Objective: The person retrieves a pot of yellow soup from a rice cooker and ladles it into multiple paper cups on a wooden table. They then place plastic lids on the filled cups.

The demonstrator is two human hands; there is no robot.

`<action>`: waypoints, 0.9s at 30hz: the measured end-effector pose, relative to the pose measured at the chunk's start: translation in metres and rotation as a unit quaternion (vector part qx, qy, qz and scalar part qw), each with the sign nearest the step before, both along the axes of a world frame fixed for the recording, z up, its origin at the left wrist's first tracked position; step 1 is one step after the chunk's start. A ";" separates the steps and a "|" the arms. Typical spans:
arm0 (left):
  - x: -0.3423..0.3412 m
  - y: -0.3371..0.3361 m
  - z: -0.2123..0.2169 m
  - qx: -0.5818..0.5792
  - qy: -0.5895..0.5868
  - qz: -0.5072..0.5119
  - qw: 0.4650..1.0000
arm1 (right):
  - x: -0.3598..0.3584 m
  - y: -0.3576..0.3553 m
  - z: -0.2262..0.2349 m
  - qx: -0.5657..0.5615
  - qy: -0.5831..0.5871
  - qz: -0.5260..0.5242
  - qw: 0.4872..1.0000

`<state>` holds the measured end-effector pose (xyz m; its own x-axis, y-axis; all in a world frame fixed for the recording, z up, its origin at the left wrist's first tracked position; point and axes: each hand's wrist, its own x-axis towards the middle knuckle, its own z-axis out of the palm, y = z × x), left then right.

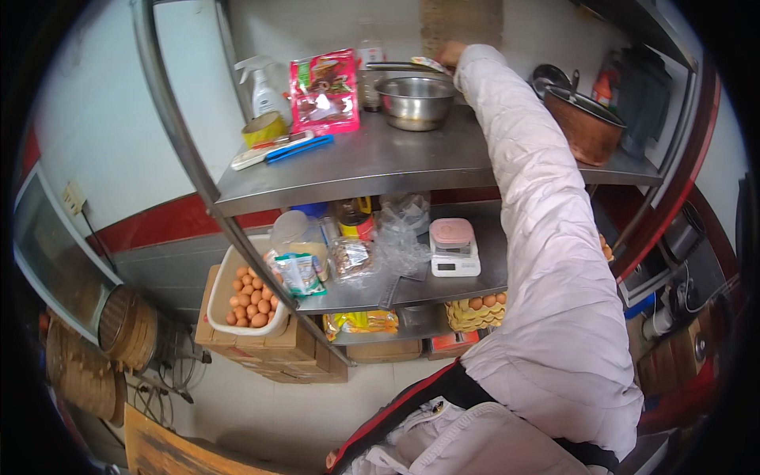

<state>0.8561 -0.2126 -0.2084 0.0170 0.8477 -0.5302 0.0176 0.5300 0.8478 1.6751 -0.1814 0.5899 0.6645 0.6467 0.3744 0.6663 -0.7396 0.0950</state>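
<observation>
At the back of the top shelf [372, 170], the person's right hand [451, 54] reaches out at the end of a pale padded sleeve, fingers closed around a small flat packet [427, 63] held just above the rim of a steel bowl [415, 101]. The bowl stands directly below and a little to the left of that hand. Further left of the hand, a red snack bag [324, 89] leans upright, and beyond it are a white spray bottle [265, 87] and a yellow tin [264, 128]. In front of those, nearer the shelf edge, lies a blue-handled tool [299, 148]. To the right of the hand, past the sleeve, sits a copper pot [586, 123] with its lid on. On the shelf below the arm rests a small kitchen scale [454, 247] with a pink top, beside crumpled clear bags [396, 233]. Lower left, well away from the hand, a white tub holds brown eggs [249, 299]. The left hand is out of sight.
</observation>
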 end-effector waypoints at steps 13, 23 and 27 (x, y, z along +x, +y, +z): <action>-0.001 -0.008 -0.002 0.014 0.057 -0.057 0.997 | -0.010 0.002 -0.004 -0.071 -0.087 0.035 0.993; -0.025 -0.007 -0.011 0.065 0.073 -0.114 0.989 | -0.065 -0.030 0.032 0.079 -0.176 0.083 0.978; -0.026 -0.007 -0.015 0.002 -0.045 -0.028 0.999 | -0.104 -0.029 0.040 0.138 -0.248 0.108 0.953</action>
